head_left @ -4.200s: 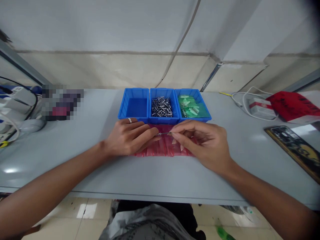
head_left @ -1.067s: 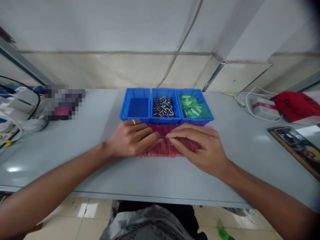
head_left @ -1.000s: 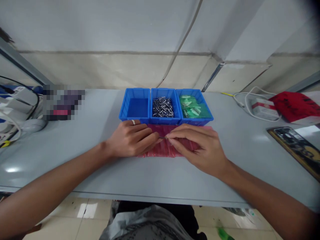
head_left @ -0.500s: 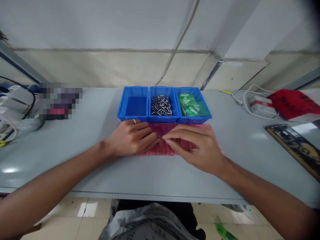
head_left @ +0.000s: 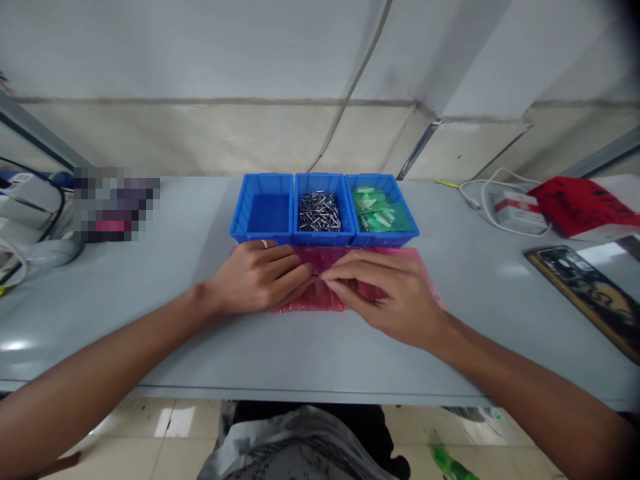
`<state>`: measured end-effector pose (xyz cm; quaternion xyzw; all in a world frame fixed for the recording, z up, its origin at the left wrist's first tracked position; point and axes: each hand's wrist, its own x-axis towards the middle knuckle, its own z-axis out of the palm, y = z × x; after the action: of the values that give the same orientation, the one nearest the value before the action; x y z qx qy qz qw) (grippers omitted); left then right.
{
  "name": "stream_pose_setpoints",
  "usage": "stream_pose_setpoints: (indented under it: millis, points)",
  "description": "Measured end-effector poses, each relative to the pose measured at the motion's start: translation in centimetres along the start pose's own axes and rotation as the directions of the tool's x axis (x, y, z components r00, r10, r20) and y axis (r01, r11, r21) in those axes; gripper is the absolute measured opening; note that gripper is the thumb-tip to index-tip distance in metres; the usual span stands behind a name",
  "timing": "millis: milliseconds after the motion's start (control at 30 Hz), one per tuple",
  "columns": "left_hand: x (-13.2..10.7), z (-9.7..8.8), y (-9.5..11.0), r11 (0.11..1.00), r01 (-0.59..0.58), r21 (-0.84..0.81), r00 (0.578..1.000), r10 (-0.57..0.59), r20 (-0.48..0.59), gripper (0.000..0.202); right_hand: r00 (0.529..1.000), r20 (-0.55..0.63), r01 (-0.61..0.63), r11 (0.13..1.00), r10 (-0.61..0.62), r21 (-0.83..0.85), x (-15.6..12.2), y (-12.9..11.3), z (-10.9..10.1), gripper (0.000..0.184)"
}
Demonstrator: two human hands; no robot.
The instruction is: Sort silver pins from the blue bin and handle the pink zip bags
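My left hand [head_left: 263, 277] lies over a pink plastic sheet [head_left: 320, 303], its fingers curled and closed. My right hand [head_left: 395, 287] faces it from the other side, thumb and forefinger pinched together. A thin dark piece [head_left: 315, 275] spans the small gap between the fingertips of both hands; most of it is hidden, and its kind is too small to make out. Just beyond the hands, a blue bin [head_left: 295, 217] in the middle of a row holds many small shiny metal pins [head_left: 320, 212].
At the right of the row, a blue bin holds green plastic packets [head_left: 375, 210]; the left blue bin [head_left: 237, 217] shows its bare floor. A patterned phone [head_left: 583, 293], a small white box [head_left: 520, 210] and a red item [head_left: 583, 207] lie right. Cables and a pixelated object stand left.
The whole view has shifted slightly, so things sit a little further left. Both hands keep the same pose around the thin dark piece.
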<state>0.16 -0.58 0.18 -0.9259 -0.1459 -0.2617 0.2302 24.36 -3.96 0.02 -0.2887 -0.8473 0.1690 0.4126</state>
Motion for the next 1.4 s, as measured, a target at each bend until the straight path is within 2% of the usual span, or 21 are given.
stream_pose_setpoints:
  millis: [367,667,933,1100,1400]
  points:
    - [-0.16,0.2,-0.02,1.0,0.019,0.011,1.0,-0.019,-0.001,0.013,0.997,-0.071,0.006,1.0,-0.005,0.012,-0.02,-0.02,0.03,0.009]
    - [-0.42,0.17,-0.07,1.0,0.011,0.006,1.0,-0.011,-0.019,0.003,0.998,-0.069,0.005,1.0,-0.003,0.02,0.02,0.11,-0.04,0.009]
    - [-0.01,-0.02,-0.02,1.0,0.025,-0.004,0.999,-0.025,-0.04,0.016,0.998,-0.064,-0.01,0.999,0.012,0.035,-0.04,-0.11,-0.08,0.009]
    - [-0.24,0.07,-0.02,1.0,0.014,0.014,1.0,-0.013,-0.019,0.002,0.998,-0.066,-0.004,1.0,0.006,0.031,-0.06,-0.1,-0.06,0.01]
    - [-0.29,0.3,-0.1,1.0,0.013,0.007,0.999,-0.013,-0.034,0.007,0.998,-0.064,-0.014,0.999,0.016,0.035,-0.1,-0.07,-0.02,0.011]
